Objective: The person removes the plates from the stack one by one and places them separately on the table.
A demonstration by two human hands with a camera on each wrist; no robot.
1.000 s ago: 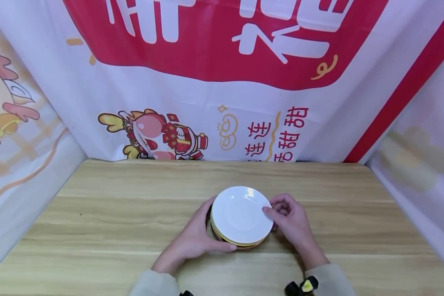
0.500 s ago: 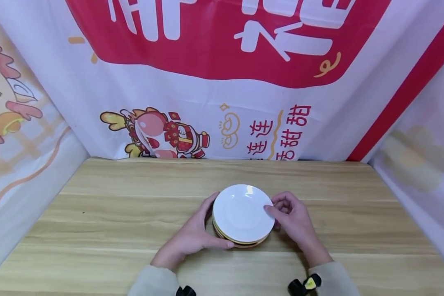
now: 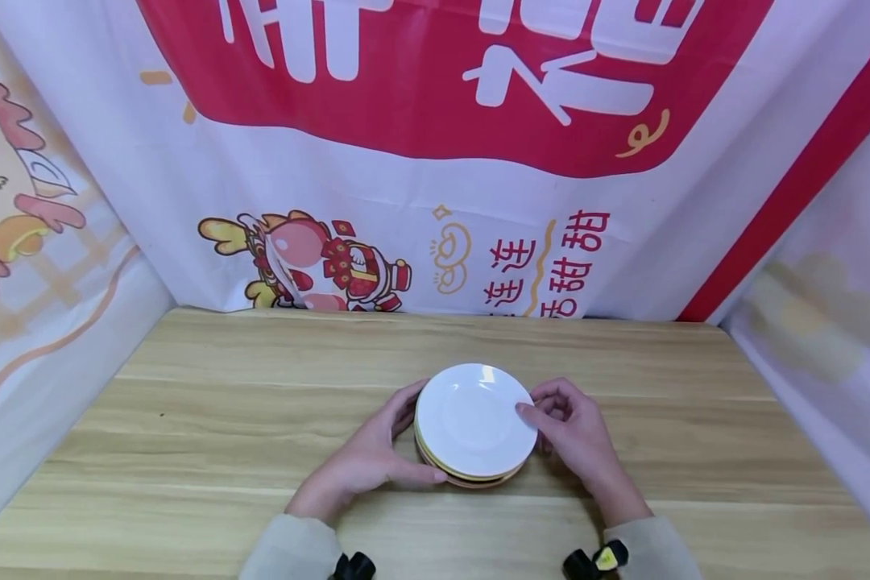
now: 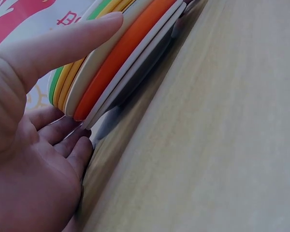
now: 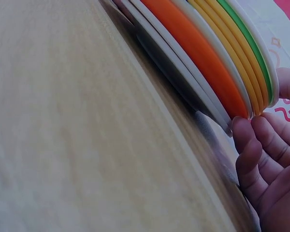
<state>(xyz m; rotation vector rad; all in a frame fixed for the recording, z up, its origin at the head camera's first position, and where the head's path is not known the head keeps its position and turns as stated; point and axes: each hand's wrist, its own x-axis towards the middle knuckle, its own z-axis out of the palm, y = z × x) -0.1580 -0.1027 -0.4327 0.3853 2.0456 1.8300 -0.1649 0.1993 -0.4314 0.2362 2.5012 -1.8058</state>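
Observation:
A stack of plates sits on the wooden table, and a white plate (image 3: 474,420) lies on top. In the left wrist view, the rims below show green, yellow, cream, orange (image 4: 123,63) and pale ones. My left hand (image 3: 362,455) holds the stack's left side, its thumb along the near rim and its fingertips at the lower rims. There is a gap between that palm and the plates. On the other side my right hand (image 3: 578,435) grips the stack, thumb over the top plate's rim. In the right wrist view, its fingers (image 5: 268,140) are at the lower rims.
The wooden table (image 3: 210,451) runs back to a white and red printed cloth (image 3: 406,137). More printed cloth hangs at the left (image 3: 51,322) and right (image 3: 819,354) sides. Black wrist devices (image 3: 353,566) sit at both cuffs.
My left hand has shifted a little to the left, drawing its thumb back along the near rim and widening the gap at its palm. The right hand keeps its place on the stack.

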